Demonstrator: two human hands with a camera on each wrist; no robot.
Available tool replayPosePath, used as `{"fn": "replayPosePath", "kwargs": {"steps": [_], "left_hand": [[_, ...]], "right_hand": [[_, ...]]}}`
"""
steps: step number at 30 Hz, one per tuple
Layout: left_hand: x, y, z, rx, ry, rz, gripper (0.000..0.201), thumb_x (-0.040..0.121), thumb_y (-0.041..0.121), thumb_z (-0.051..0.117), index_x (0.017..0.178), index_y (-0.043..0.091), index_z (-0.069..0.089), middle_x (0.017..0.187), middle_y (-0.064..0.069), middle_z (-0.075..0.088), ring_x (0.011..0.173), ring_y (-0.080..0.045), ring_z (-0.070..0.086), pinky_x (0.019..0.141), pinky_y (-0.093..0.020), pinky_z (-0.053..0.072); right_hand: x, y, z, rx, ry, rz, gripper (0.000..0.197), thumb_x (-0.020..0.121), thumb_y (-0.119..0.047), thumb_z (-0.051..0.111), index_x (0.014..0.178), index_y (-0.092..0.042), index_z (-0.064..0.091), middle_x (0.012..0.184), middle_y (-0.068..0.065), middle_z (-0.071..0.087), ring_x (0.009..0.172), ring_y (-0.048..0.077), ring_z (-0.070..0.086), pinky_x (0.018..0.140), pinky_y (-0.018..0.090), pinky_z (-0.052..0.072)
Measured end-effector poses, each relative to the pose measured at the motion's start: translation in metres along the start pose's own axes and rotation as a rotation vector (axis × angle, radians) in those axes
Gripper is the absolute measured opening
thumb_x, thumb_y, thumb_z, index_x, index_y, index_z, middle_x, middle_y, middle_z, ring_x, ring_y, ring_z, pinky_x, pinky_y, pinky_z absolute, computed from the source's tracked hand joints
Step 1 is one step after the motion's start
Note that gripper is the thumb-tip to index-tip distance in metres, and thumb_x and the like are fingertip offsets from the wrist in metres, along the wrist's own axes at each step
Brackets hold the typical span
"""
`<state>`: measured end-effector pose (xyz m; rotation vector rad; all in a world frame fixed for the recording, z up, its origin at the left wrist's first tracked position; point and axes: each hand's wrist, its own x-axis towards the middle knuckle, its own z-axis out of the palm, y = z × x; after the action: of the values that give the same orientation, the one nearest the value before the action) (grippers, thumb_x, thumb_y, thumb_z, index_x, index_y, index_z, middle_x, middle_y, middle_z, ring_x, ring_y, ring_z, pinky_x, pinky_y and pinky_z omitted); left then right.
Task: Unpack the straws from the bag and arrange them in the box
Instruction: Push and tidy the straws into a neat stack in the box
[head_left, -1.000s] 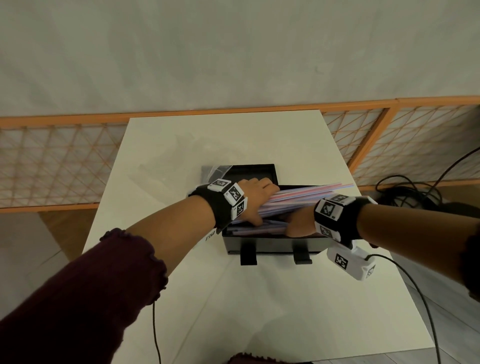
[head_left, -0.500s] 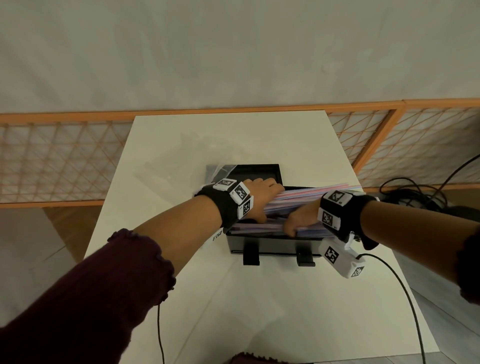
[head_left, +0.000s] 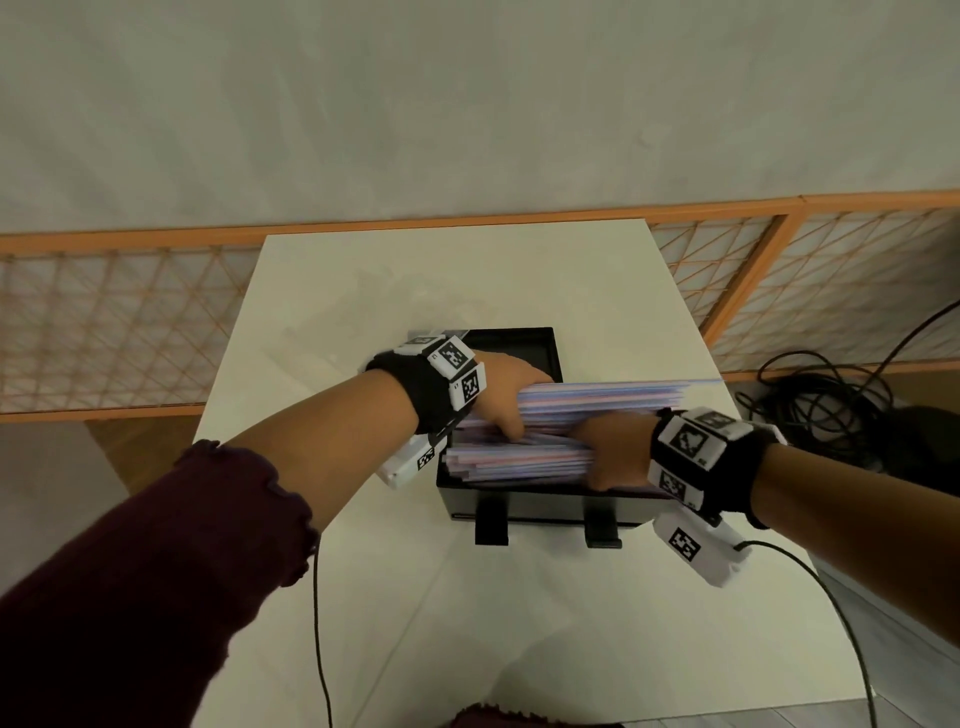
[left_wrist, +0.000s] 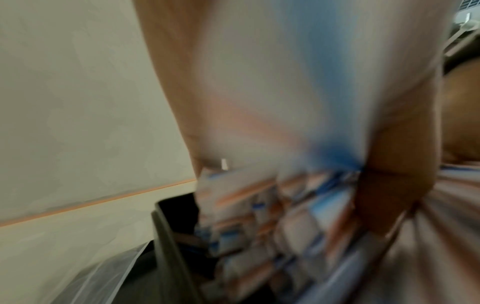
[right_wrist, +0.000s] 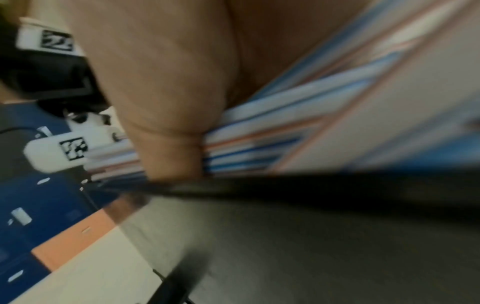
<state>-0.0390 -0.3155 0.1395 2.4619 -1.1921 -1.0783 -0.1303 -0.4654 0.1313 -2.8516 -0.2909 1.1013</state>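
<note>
— Straws (head_left: 566, 431) stacked in black box (head_left: 540, 506) on table (head_left: 467, 270), ends overhanging its right edge. Left hand (head_left: 501, 392) curled round left end, right hand (head_left: 613, 449) clamped on right portion.
— Wrist views?
— Blurred; left thumb (left_wrist: 389, 185) across stripes, right hand (right_wrist: 166, 86) pressing bundle. Best squeezed level, slid leftward, ends squared.

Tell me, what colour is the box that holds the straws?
The box is black; the head view shows it best.
</note>
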Motion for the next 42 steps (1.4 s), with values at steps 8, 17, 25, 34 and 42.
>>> {"fn": "replayPosePath", "kwargs": {"steps": [8, 17, 25, 34, 42], "left_hand": [[-0.001, -0.005, 0.002, -0.056, -0.015, -0.007, 0.047, 0.076, 0.011, 0.071, 0.12, 0.015, 0.054, 0.108, -0.003, 0.063, 0.092, -0.015, 0.058, 0.08, -0.024, 0.043], [-0.019, -0.014, -0.002, -0.054, 0.004, -0.04, 0.052, 0.071, 0.031, 0.065, 0.121, 0.028, 0.051, 0.1, 0.007, 0.063, 0.084, -0.009, 0.06, 0.075, -0.024, 0.048], [-0.02, -0.007, 0.002, -0.003, -0.028, -0.056, 0.05, 0.076, 0.028, 0.063, 0.124, 0.025, 0.049, 0.099, 0.005, 0.062, 0.078, -0.009, 0.058, 0.066, -0.02, 0.043], [-0.027, 0.007, -0.001, -0.038, 0.004, -0.018, 0.031, 0.061, 0.03, 0.059, 0.091, 0.028, 0.057, 0.09, 0.0, 0.06, 0.076, -0.013, 0.059, 0.066, -0.032, 0.047], [-0.045, 0.011, 0.002, 0.146, 0.002, -0.062, 0.072, 0.07, 0.046, 0.038, 0.134, 0.013, 0.046, 0.134, -0.011, 0.043, 0.122, -0.025, 0.044, 0.105, -0.04, 0.036]], "right_hand": [[-0.01, 0.006, 0.014, 0.029, 0.218, -0.18, 0.034, 0.084, -0.012, 0.058, 0.117, -0.013, 0.057, 0.108, 0.007, 0.065, 0.099, 0.025, 0.062, 0.084, 0.03, 0.049], [-0.013, 0.019, 0.02, 0.107, 0.283, -0.267, 0.043, 0.078, -0.012, 0.061, 0.12, -0.018, 0.055, 0.107, 0.004, 0.065, 0.097, 0.021, 0.062, 0.085, 0.036, 0.05], [-0.017, 0.02, 0.015, 0.098, 0.248, -0.24, 0.028, 0.08, -0.011, 0.061, 0.108, -0.016, 0.061, 0.098, 0.003, 0.068, 0.089, 0.02, 0.064, 0.08, 0.033, 0.052], [-0.006, 0.019, 0.016, -0.008, 0.234, -0.101, 0.039, 0.084, -0.016, 0.058, 0.123, -0.014, 0.053, 0.115, 0.008, 0.064, 0.105, 0.026, 0.061, 0.085, 0.026, 0.046], [-0.01, 0.021, 0.019, -0.031, 0.31, -0.13, 0.036, 0.085, -0.031, 0.057, 0.12, -0.02, 0.058, 0.112, 0.006, 0.066, 0.103, 0.025, 0.063, 0.09, 0.036, 0.052]]}}
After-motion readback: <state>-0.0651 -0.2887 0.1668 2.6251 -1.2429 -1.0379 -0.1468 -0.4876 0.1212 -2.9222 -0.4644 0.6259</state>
